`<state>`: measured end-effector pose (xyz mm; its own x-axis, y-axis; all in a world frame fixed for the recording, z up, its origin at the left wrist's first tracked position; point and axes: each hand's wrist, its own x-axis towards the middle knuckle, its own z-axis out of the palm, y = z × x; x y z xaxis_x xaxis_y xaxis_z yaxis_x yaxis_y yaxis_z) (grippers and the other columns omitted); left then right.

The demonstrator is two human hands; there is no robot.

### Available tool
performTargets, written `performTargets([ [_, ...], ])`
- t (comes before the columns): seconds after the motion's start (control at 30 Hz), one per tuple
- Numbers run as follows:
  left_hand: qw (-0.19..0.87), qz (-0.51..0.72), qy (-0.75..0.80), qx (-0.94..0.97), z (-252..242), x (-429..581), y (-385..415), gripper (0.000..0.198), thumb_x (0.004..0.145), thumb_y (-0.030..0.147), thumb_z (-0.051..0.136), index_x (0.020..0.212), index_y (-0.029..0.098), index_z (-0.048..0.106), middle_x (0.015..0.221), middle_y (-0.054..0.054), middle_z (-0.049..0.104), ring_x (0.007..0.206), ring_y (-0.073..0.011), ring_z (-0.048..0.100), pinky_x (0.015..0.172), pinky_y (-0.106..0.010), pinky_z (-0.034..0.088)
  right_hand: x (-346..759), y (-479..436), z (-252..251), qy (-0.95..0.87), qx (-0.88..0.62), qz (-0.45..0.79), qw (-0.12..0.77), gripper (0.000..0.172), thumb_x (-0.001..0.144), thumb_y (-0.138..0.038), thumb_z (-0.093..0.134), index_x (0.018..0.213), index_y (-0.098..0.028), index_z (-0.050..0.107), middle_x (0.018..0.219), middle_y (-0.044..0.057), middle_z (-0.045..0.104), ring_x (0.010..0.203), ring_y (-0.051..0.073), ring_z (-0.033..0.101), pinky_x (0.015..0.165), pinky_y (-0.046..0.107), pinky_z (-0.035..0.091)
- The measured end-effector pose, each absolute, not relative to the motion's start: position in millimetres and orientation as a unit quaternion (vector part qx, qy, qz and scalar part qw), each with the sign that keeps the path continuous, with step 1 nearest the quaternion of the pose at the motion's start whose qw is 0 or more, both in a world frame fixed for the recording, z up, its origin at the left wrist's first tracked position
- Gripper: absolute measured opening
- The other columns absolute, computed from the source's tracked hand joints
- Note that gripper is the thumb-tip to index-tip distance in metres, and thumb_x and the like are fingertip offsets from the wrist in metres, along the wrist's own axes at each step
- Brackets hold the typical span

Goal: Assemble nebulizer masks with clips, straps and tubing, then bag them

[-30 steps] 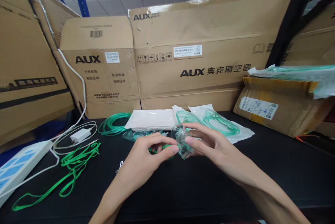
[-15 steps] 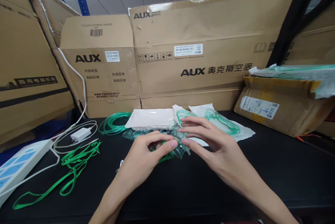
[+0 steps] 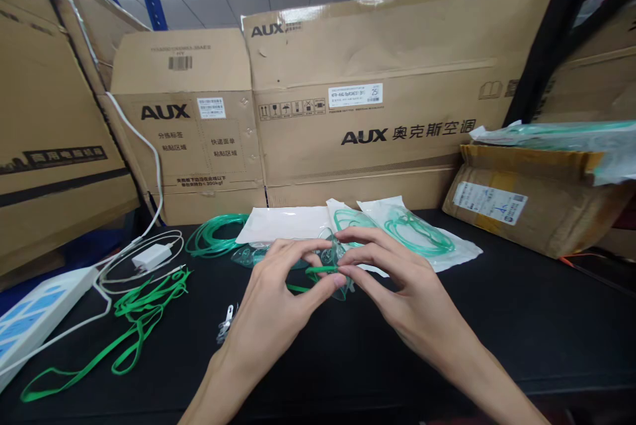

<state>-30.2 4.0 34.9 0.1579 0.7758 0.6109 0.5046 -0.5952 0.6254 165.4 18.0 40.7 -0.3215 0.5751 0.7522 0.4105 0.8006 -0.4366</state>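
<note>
Over the middle of the black table (image 3: 521,319), both my hands meet on a clear plastic mask (image 3: 335,256). My left hand (image 3: 278,299) pinches a green elastic strap (image 3: 318,271) at the mask's edge between thumb and forefinger. My right hand (image 3: 392,286) grips the mask from the right, its fingers curled round the clear shell. Most of the mask is hidden behind my fingers. Just behind it lie more clear mask parts (image 3: 251,254).
Sealed bags of green tubing (image 3: 417,230) and a white bag (image 3: 285,223) lie behind my hands; a loose green tubing coil (image 3: 213,233) and green straps (image 3: 139,319) lie left, beside a white charger (image 3: 152,256), a power strip (image 3: 30,312) and a small metal clip (image 3: 226,326). Cardboard boxes (image 3: 377,94) wall the back.
The mask has sunk lower and turned between my hands. My left thumb and forefinger have drawn the green strap out at its edge, and my right fingers have closed in on it.
</note>
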Motion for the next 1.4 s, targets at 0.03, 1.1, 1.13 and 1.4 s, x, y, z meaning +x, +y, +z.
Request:
performTargets([
  [0.03,0.136,0.489,0.429,0.748,34,-30,4,0.036,0.088,0.030,0.077,0.122,0.033,0.064,0.100,0.003,0.068,0.099,-0.0193,0.063,0.095,-0.033,0.045,165,18,41,-0.810,-0.303,0.081,0.495,0.013,0.097,-0.016,0.060,0.093,-0.026,0.067,0.122,0.006,0.067,0.114,0.024,0.067,0.096,0.040,0.054],
  [1.1,-0.009,0.451,0.435,0.779,39,-32,4,0.016,0.090,0.017,0.068,0.099,0.029,0.063,0.094,0.007,0.071,0.094,-0.0195,0.061,0.090,-0.039,0.040,198,23,53,-0.799,-0.340,-0.006,0.496,0.009,0.099,-0.018,0.059,0.095,-0.025,0.063,0.114,0.004,0.067,0.107,0.022,0.065,0.090,0.036,0.049],
  [1.13,-0.011,0.450,0.436,0.779,39,-33,4,0.016,0.090,0.017,0.068,0.099,0.029,0.063,0.094,0.007,0.071,0.094,-0.0195,0.061,0.091,-0.040,0.040,201,24,54,-0.796,-0.346,-0.009,0.497,0.009,0.099,-0.019,0.059,0.094,-0.025,0.064,0.114,0.004,0.067,0.107,0.022,0.065,0.090,0.037,0.049],
  [1.4,-0.012,0.448,0.439,0.779,38,-37,7,0.017,0.091,0.018,0.068,0.101,0.030,0.062,0.094,0.007,0.070,0.095,-0.0194,0.061,0.092,-0.041,0.040,215,26,60,-0.755,-0.386,0.008,0.529,0.005,0.098,-0.025,0.060,0.097,-0.025,0.065,0.113,0.004,0.069,0.104,0.023,0.066,0.086,0.036,0.054],
])
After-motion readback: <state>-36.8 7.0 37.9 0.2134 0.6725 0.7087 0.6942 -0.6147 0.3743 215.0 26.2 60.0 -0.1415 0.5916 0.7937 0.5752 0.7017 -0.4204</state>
